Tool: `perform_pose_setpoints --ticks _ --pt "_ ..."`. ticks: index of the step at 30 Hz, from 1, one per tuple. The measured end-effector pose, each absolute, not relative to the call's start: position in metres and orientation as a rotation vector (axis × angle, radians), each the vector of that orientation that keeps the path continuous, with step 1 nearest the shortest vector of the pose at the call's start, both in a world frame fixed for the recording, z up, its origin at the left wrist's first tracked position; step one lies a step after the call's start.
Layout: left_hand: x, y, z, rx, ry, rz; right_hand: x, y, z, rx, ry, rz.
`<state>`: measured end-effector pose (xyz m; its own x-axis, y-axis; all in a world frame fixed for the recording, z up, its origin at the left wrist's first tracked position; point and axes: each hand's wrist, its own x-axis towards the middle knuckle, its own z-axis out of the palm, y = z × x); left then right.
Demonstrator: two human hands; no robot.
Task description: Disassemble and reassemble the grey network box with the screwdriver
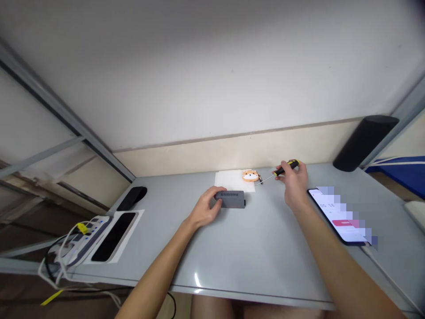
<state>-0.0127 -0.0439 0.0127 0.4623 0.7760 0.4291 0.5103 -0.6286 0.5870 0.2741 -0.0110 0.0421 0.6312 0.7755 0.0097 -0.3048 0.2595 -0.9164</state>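
At the middle of the desk my left hand (206,207) grips the left end of a small dark grey box with vent slots (233,200), thumb in front and fingers behind. My right hand (293,178), farther right and back, is closed around the black and yellow handle of a screwdriver (288,167). Its thin metal shaft points left and down, with the tip close to an orange and white animal-face case (250,176). That case rests on a white sheet of paper (229,179) behind the grey box.
A lit phone (338,221) with a cable lies at the right. Behind it stands a black cylinder (365,142). At the left are a dark phone (114,237), a black object (132,198) and a power strip (89,239) with tangled cables. A low wall bounds the grey desk (232,257).
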Motion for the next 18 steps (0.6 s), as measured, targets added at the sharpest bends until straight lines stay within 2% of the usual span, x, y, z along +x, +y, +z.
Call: perform_pose_setpoints --ticks 5,9,18 --pt "-0.006 -0.042 0.004 2.124 1.093 0.959 0.274 -0.009 0.041 -1.093 -0.482 0.735" --pt "-0.002 -0.039 -0.004 2.172 1.131 0.94 0.268 -0.016 0.05 -1.01 -0.627 0.717" --pt "0.002 -0.039 -0.01 2.449 1.288 0.892 0.237 -0.054 0.069 -0.748 -1.228 1.064"
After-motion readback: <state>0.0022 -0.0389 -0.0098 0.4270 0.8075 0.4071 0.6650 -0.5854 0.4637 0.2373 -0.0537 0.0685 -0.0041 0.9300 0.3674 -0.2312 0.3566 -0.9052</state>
